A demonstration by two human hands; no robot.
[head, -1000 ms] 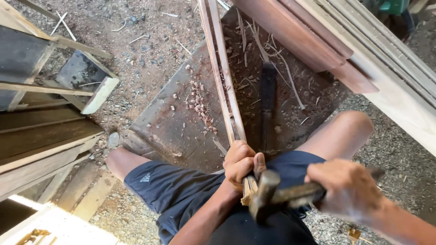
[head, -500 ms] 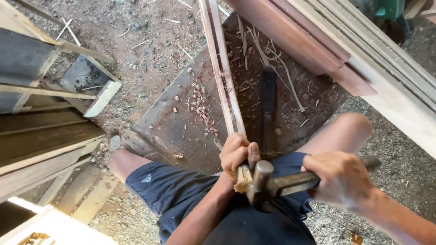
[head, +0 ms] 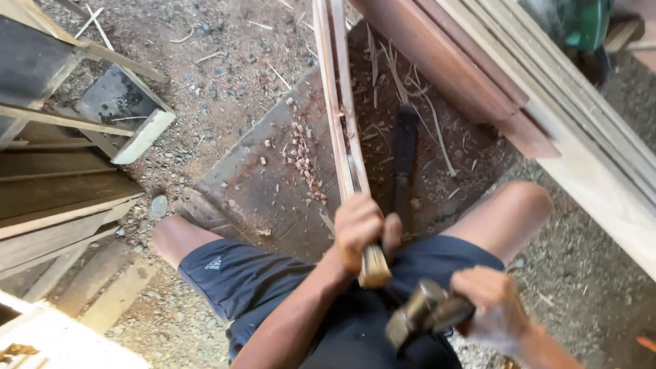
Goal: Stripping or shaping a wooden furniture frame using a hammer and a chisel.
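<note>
Wooden and pale, a long thin strip (head: pixel 339 102) runs from the person's lap away across a dark, chip-strewn board (head: pixel 273 178) lying on the gravelly ground. The left hand (head: pixel 359 229) is clenched around the near end of the strip, just above its blunt, squared butt (head: pixel 375 266), which sticks out below the fist; gripping it there seems to steady the piece and keep that end exposed to the tool. The right hand (head: pixel 495 307) is wrapped around the handle of a hammer (head: pixel 424 314), whose metal head hovers just beside and a little below the butt, not touching it, apparently poised for a blow along the strip's length. The strip looks split or doubled lengthwise, two slim slats lying close together, with a lighter, freshly cut face. Beside it on the board rests a dark flat blade (head: pixel 404 154), untouched, amid reddish chips and long splinters. Planks (head: pixel 581 143) lean at the right, well apart from the hands.
</note>
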